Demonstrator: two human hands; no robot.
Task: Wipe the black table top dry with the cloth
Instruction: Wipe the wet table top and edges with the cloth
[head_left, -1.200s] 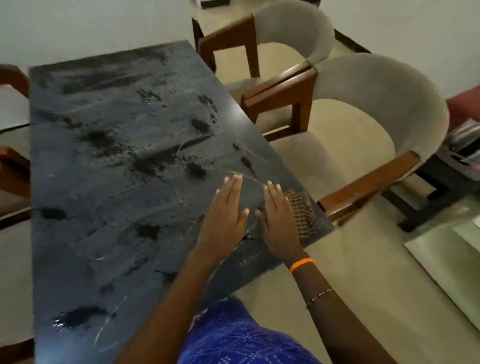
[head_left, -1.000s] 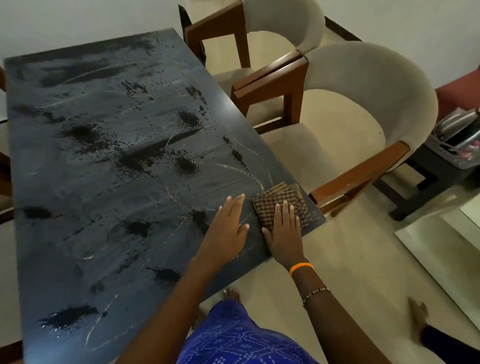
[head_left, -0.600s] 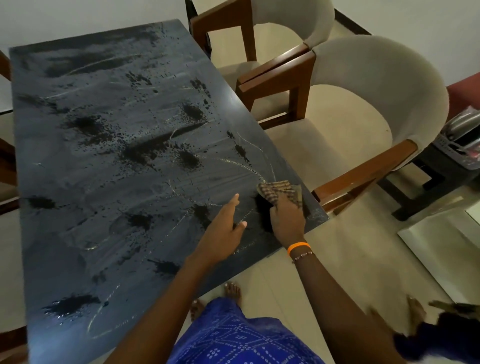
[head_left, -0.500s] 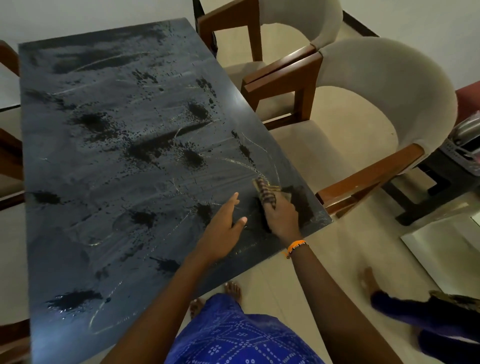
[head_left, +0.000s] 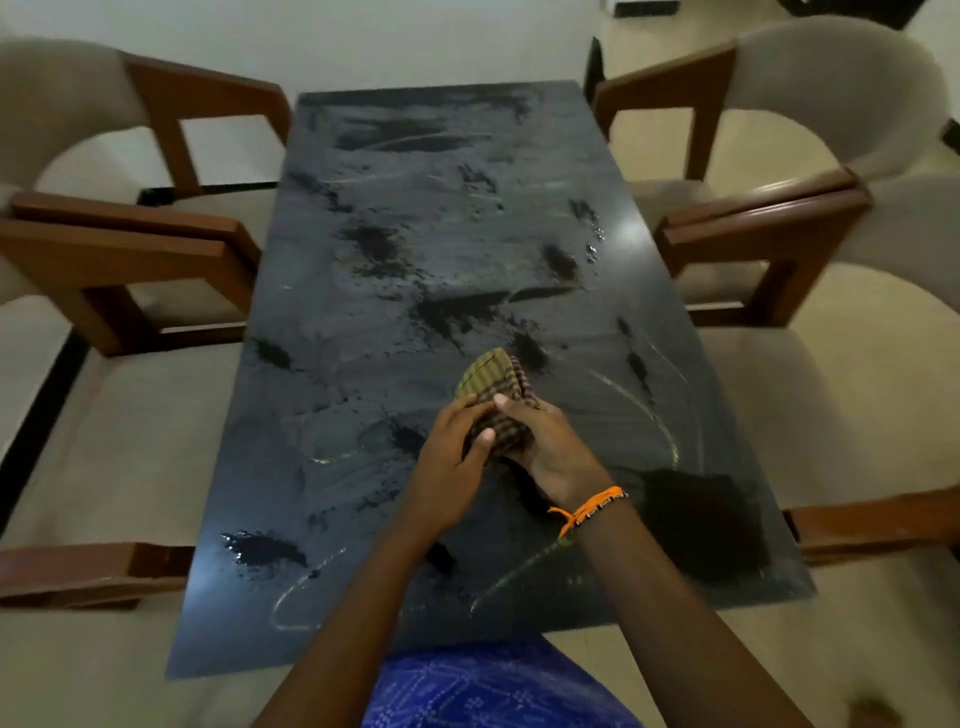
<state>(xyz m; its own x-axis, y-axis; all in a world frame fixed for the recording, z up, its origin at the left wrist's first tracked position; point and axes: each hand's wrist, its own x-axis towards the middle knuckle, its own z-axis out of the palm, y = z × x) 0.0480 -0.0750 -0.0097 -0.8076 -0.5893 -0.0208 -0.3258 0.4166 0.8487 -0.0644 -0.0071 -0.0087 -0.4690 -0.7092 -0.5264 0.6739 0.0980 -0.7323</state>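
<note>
Centrally, the black table top (head_left: 467, 208) stretches away from the person, blotched with wet patches and pale streaks. Upholstered chairs with wooden arms (head_left: 769, 228) stand along both long sides. Above the near half of the table, both hands meet. The left hand (head_left: 457, 462) and the right hand (head_left: 550, 447) each curl their fingers round the checked cloth (head_left: 493, 384), bunched between them, its upper end sticking out beyond the fingers. An orange wristband (head_left: 587, 509) circles the right wrist.

Bare forearms, an orange thread band (head_left: 589, 508) on the right wrist, blue patterned garment (head_left: 493, 691).
</note>
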